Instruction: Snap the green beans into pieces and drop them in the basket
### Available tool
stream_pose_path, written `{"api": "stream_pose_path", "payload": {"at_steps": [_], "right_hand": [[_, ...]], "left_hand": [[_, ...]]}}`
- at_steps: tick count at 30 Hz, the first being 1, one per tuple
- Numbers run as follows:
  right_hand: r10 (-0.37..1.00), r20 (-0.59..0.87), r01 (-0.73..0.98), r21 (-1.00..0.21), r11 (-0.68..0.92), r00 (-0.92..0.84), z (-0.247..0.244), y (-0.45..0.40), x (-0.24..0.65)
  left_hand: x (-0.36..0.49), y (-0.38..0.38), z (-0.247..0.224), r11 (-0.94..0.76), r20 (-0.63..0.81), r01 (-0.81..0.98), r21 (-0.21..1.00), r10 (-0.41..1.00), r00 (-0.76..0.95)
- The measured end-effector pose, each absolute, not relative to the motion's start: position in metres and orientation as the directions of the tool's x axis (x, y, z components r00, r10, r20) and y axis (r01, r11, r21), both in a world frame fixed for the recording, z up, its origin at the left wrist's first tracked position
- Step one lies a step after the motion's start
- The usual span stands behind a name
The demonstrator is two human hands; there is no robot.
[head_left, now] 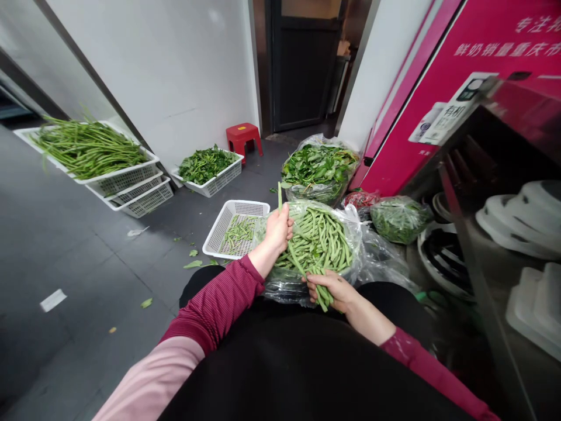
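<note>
My left hand (277, 229) is closed round a green bean (279, 196), whose end sticks up above the fist. Lower and to the right, my right hand (333, 289) grips a small bunch of green beans (323, 299). One long bean slants from that bunch up towards my left hand; whether it is the same bean cannot be made out. Both hands are over a clear plastic bag (354, 229) filled with green beans, open in front of my lap. Beside it on the left, a white basket (211, 234) holds a few bean pieces.
Stacked white baskets (149, 196) with long green stalks stand at left. Leafy greens fill another basket (219, 182) and a large bag (319, 169). A red stool (243, 138) is by the wall. Right are a bagged green vegetable (401, 219) and a metal shelf (491, 316).
</note>
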State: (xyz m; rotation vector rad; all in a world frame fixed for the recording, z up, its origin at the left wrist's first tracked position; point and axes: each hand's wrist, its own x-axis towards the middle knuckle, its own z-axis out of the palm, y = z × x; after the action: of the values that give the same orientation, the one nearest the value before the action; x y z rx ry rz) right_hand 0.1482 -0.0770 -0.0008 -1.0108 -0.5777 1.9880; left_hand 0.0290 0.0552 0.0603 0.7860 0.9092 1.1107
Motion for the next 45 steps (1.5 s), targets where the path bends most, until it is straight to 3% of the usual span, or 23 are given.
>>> {"api": "stream_pose_path", "payload": {"at_steps": [5, 9, 13, 15, 19, 21, 26, 28, 31, 34, 40, 45], "right_hand": [[0.846, -0.431, -0.528, -0.661, -0.533, -0.314, -0.003, -0.079, 0.149], [0.905, -0.417, -0.713, -0.609, -0.347, -0.084, -0.002, -0.072, 0.152], [0.876, -0.471, -0.809, -0.553, -0.198, 0.108, -0.007, -0.053, 0.167], [0.878, -0.462, -0.772, -0.601, -0.208, 0.123, -0.012, -0.044, 0.175], [0.922, -0.35, -0.536, -0.817, -0.214, 0.165, -0.017, -0.04, 0.175], [0.944, -0.307, -0.483, -0.849, -0.214, 0.121, -0.013, -0.043, 0.165], [0.904, -0.332, -0.501, -0.753, -0.426, -0.269, 0.009, -0.057, 0.142], [0.895, -0.323, -0.477, -0.762, -0.439, -0.308, 0.014, -0.061, 0.139], [0.896, -0.339, -0.523, -0.729, -0.442, -0.286, 0.014, -0.063, 0.142], [0.9, -0.366, -0.661, -0.619, -0.425, -0.235, 0.008, -0.061, 0.148], [0.904, -0.427, -0.81, -0.541, -0.226, 0.033, 0.003, -0.051, 0.16], [0.864, -0.503, -0.819, -0.495, -0.29, -0.002, 0.004, -0.049, 0.163]], "left_hand": [[0.028, 0.055, 0.067, 0.198, -0.156, -0.411, 0.89, 0.979, 0.134], [0.023, 0.041, 0.075, 0.19, -0.163, -0.456, 0.869, 0.982, 0.098], [0.024, 0.01, 0.085, 0.171, -0.093, -0.445, 0.879, 0.977, 0.192], [0.025, 0.003, 0.09, 0.207, -0.093, -0.458, 0.865, 0.962, 0.258], [0.028, 0.017, 0.089, 0.36, -0.226, -0.492, 0.793, 0.923, 0.311], [0.031, 0.025, 0.082, 0.394, -0.27, -0.507, 0.767, 0.914, 0.302], [0.045, 0.024, 0.057, 0.393, -0.298, -0.508, 0.767, 0.918, 0.261], [0.047, 0.023, 0.052, 0.392, -0.298, -0.494, 0.776, 0.918, 0.26], [0.04, 0.028, 0.049, 0.378, -0.295, -0.443, 0.813, 0.923, 0.248], [0.025, 0.026, 0.053, 0.331, -0.266, -0.337, 0.881, 0.937, 0.226], [0.016, -0.023, 0.067, 0.052, -0.023, -0.067, 0.996, 0.926, 0.376], [0.011, -0.018, 0.076, 0.276, -0.172, -0.222, 0.935, 0.901, 0.398]]}}
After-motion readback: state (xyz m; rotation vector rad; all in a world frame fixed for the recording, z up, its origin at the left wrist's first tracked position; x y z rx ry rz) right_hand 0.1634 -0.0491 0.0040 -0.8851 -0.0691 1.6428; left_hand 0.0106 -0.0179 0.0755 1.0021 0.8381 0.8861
